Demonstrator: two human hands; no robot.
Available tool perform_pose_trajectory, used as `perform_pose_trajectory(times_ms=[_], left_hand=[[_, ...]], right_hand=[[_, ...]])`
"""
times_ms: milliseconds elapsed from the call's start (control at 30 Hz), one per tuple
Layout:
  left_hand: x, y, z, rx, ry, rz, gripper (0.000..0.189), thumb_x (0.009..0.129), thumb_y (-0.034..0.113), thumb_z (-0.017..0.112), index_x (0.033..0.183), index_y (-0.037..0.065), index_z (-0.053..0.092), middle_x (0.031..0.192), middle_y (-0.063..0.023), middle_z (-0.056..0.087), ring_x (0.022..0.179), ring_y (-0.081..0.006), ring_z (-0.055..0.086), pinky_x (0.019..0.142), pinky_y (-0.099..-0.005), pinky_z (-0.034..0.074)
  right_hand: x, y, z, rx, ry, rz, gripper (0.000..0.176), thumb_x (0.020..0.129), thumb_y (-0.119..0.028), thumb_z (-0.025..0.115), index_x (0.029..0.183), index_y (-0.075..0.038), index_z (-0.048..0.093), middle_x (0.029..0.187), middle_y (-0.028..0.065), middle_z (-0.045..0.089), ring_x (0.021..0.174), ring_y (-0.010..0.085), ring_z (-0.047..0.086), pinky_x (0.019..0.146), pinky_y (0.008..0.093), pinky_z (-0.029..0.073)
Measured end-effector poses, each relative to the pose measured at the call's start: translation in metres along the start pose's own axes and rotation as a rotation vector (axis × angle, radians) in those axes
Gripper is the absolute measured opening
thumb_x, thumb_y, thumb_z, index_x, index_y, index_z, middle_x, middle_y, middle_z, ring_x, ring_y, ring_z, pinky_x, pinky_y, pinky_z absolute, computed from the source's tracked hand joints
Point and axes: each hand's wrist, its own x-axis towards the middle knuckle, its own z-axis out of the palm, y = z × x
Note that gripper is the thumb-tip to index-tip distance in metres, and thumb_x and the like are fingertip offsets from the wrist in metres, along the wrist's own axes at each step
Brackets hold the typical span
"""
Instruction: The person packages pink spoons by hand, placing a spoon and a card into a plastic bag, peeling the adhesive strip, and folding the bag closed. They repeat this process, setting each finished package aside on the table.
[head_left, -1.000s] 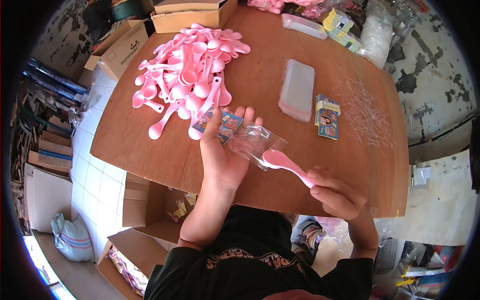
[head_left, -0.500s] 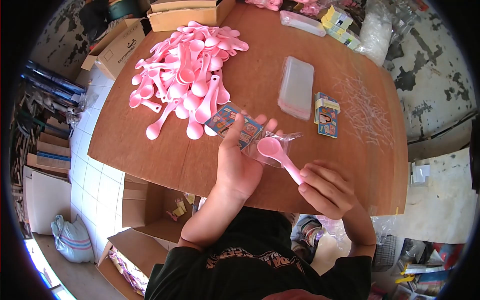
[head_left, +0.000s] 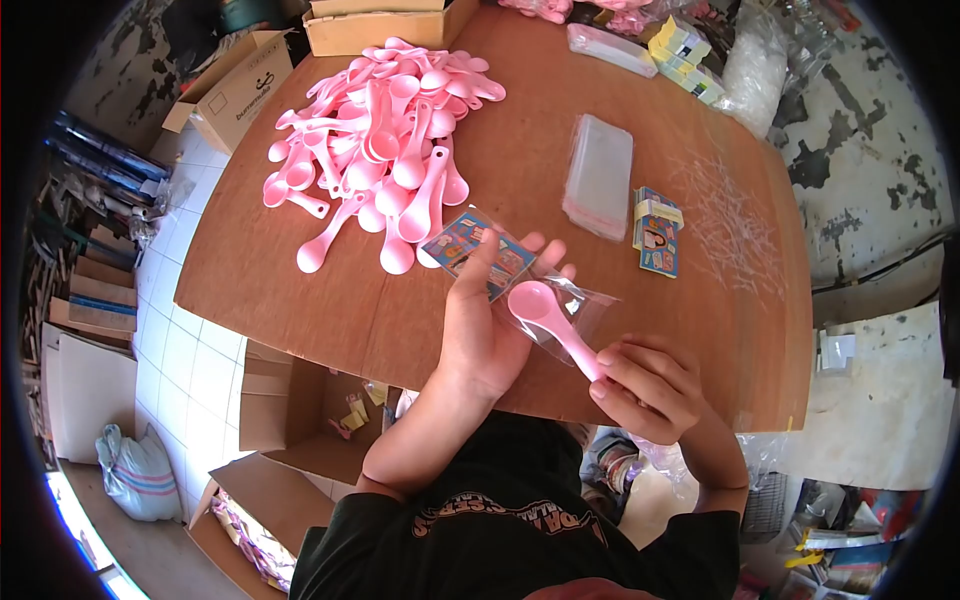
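Pink plastic scoop-spoon (head_left: 553,322), smooth and glossy, with a round shallow bowl and a long narrow handle. Pinched at the handle's end by the closed fingers of the right hand (head_left: 640,385), bowl tilted up and to the left. Laid across a clear crinkled plastic bag (head_left: 585,305), bowl just beside the left hand (head_left: 480,330); inside the bag or on top of it, impossible to tell. Bag gripped by that left hand, thumb pressed over a colourful printed card (head_left: 470,248) at the bag's far end. All held above the near edge of the brown wooden tabletop (head_left: 300,290). Farther back on it, a heap of like pink spoons (head_left: 385,130), a stack of clear bags (head_left: 598,175) and a banded stack of printed cards (head_left: 657,232).
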Motion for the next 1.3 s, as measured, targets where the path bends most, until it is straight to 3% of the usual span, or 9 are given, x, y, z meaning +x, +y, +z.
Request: perform_pose_trajectory(times_ms=[167, 367, 633, 733, 833, 1000, 1067, 1167, 1300], left_hand=[[-0.003, -0.004, -0.004, 0.056, -0.049, -0.051, 0.025, 0.094, 0.028, 0.054, 0.110, 0.011, 0.048, 0.100, -0.0105, 0.057, 0.097, -0.0263, 0.060, 0.088, -0.0454, 0.050], [-0.004, -0.002, -0.003, 0.025, -0.057, -0.041, 0.032, 0.086, 0.003, 0.052, 0.116, 0.009, 0.045, 0.110, -0.0131, 0.054, 0.105, -0.0266, 0.057, 0.097, -0.0456, 0.047], [-0.008, -0.003, -0.006, 0.061, -0.158, -0.038, 0.043, 0.080, -0.006, 0.048, 0.123, -0.002, 0.042, 0.119, -0.0140, 0.053, 0.113, -0.0268, 0.054, 0.104, -0.0439, 0.041], [-0.016, -0.008, 0.000, 0.128, -0.165, -0.068, 0.046, 0.079, -0.007, 0.049, 0.124, -0.006, 0.042, 0.116, -0.0145, 0.057, 0.112, -0.0268, 0.056, 0.104, -0.0398, 0.042], [-0.016, -0.011, -0.002, 0.136, -0.199, -0.149, 0.045, 0.078, -0.007, 0.051, 0.123, -0.007, 0.044, 0.114, -0.0169, 0.058, 0.111, -0.0275, 0.056, 0.102, -0.0390, 0.043], [-0.014, -0.011, -0.009, -0.013, -0.242, -0.234, 0.043, 0.089, 0.017, 0.052, 0.124, -0.007, 0.044, 0.114, -0.0191, 0.057, 0.110, -0.0301, 0.056, 0.100, -0.0415, 0.042], [-0.016, -0.008, -0.007, -0.154, -0.306, -0.326, 0.053, 0.096, 0.038, 0.042, 0.125, -0.005, 0.044, 0.116, -0.0192, 0.057, 0.109, -0.0324, 0.055, 0.101, -0.0441, 0.041], [-0.016, -0.013, -0.010, 0.080, -0.240, -0.290, 0.061, 0.097, 0.048, 0.035, 0.126, -0.004, 0.044, 0.117, -0.0198, 0.056, 0.109, -0.0337, 0.055, 0.100, -0.0460, 0.041], [-0.016, -0.017, -0.013, 0.131, -0.269, -0.269, 0.060, 0.097, 0.046, 0.034, 0.127, -0.004, 0.043, 0.118, -0.0211, 0.056, 0.109, -0.0346, 0.055, 0.097, -0.0454, 0.043]], right_hand=[[0.002, -0.003, 0.005, -0.038, 0.000, -0.004, 0.026, 0.072, -0.004, 0.074, 0.097, -0.007, 0.066, 0.098, 0.0112, 0.064, 0.074, 0.0195, 0.064, 0.065, 0.0314, 0.056], [0.002, -0.005, 0.011, -0.047, 0.022, -0.018, 0.026, 0.072, -0.009, 0.074, 0.098, -0.011, 0.067, 0.093, 0.0067, 0.063, 0.074, 0.0185, 0.062, 0.064, 0.0300, 0.055], [-0.012, -0.012, 0.026, -0.258, 0.139, 0.002, 0.023, 0.073, -0.015, 0.075, 0.095, -0.020, 0.070, 0.104, 0.0010, 0.058, 0.102, 0.0193, 0.053, 0.083, 0.0373, 0.054], [-0.015, -0.011, 0.037, -0.281, 0.251, 0.049, 0.026, 0.072, -0.017, 0.076, 0.097, -0.023, 0.070, 0.110, 0.0015, 0.057, 0.106, 0.0212, 0.052, 0.089, 0.0418, 0.051], [-0.011, -0.009, 0.030, -0.245, 0.174, 0.097, 0.027, 0.072, -0.017, 0.076, 0.097, -0.023, 0.071, 0.111, 0.0015, 0.058, 0.107, 0.0226, 0.052, 0.094, 0.0448, 0.048], [-0.017, -0.010, 0.026, -0.204, 0.158, 0.066, 0.027, 0.071, -0.017, 0.077, 0.096, -0.023, 0.071, 0.107, 0.0019, 0.061, 0.109, 0.0233, 0.051, 0.094, 0.0457, 0.048], [-0.019, -0.012, 0.025, -0.190, 0.146, 0.063, 0.026, 0.072, -0.017, 0.077, 0.096, -0.024, 0.071, 0.107, 0.0020, 0.061, 0.109, 0.0232, 0.051, 0.094, 0.0456, 0.048], [-0.024, -0.015, 0.021, -0.194, 0.144, 0.081, 0.025, 0.072, -0.018, 0.077, 0.096, -0.024, 0.071, 0.109, 0.0027, 0.061, 0.108, 0.0228, 0.052, 0.095, 0.0463, 0.047], [-0.022, -0.015, 0.022, -0.262, 0.260, 0.111, 0.022, 0.075, -0.020, 0.075, 0.096, -0.024, 0.071, 0.115, 0.0040, 0.060, 0.113, 0.0235, 0.050, 0.096, 0.0472, 0.045]])
